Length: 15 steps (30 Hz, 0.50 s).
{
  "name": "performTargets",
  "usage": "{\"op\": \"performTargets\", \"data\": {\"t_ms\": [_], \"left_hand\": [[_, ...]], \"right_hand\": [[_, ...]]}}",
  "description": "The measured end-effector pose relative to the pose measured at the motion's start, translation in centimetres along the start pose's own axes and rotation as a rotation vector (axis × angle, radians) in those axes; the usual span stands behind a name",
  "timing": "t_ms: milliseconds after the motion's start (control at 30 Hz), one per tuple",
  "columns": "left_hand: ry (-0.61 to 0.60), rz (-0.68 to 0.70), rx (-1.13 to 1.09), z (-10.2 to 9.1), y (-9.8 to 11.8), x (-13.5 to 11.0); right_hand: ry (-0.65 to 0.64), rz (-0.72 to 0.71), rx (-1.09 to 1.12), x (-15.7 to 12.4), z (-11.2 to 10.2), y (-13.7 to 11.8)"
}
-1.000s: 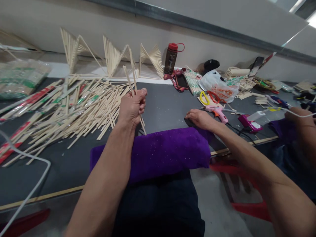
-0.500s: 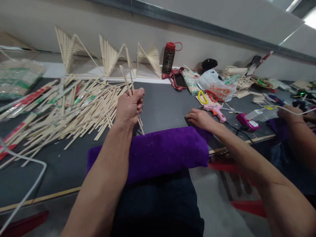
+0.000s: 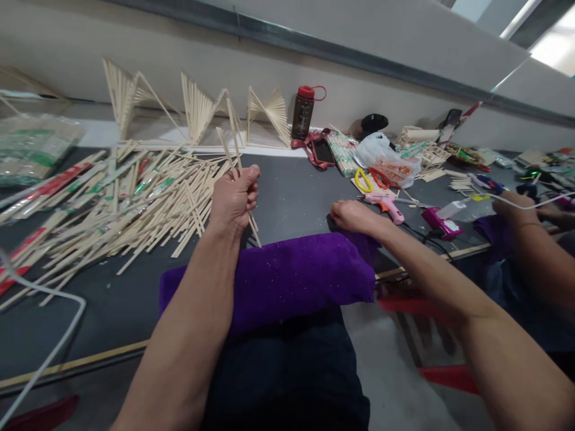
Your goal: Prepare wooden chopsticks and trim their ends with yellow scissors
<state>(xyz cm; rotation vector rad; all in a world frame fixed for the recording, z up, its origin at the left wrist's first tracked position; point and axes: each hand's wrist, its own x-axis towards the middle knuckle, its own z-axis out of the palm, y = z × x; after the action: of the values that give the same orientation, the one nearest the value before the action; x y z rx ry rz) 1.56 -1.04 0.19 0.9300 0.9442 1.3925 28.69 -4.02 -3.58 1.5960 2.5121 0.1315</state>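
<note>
My left hand (image 3: 234,200) is closed around two thin wooden chopsticks (image 3: 236,142), which stand tilted, their upper ends spread and their lower ends just above a purple cloth (image 3: 305,269). That cloth lies folded across my lap at the table edge. On the right, my right hand (image 3: 353,216) rests on the grey table (image 3: 291,185) with its fingers curled in. Whatever it may hold is hidden beneath the fingers. Close beyond it lie a pink glue gun (image 3: 387,205) and scissors with yellow and red handles (image 3: 363,181).
Loose chopsticks (image 3: 148,203) heap on the left, beside a plastic-wrapped pack (image 3: 36,146). Fan-shaped stick structures (image 3: 197,111) stand along the wall near a red-capped bottle (image 3: 303,112). A plastic bag (image 3: 389,161) sits at the back right. A co-worker's arm (image 3: 525,218) reaches in from the right.
The fingers of my right hand have curled in more, and the hand sits slightly further left. My left hand still grips the chopsticks in nearly the same place. The view has shifted a little.
</note>
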Motion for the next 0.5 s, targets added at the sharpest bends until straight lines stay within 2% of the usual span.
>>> {"op": "performTargets", "data": {"t_ms": [100, 200, 333, 500], "left_hand": [[0.001, -0.003, -0.016, -0.1, 0.1, 0.0], [0.007, -0.013, -0.021, -0.1, 0.2, 0.0], [0.001, -0.023, -0.020, 0.0, 0.2, 0.1], [0.013, -0.057, -0.006, 0.3, 0.2, 0.3]], "right_hand": [[0.054, 0.040, 0.059, -0.3, 0.5, -0.1], [0.183, 0.160, 0.218, -0.8, 0.7, 1.5], [0.448, 0.428, 0.344, -1.5, -1.5, 7.1], [0.581, 0.730, 0.269, -1.6, -6.5, 15.4]]}}
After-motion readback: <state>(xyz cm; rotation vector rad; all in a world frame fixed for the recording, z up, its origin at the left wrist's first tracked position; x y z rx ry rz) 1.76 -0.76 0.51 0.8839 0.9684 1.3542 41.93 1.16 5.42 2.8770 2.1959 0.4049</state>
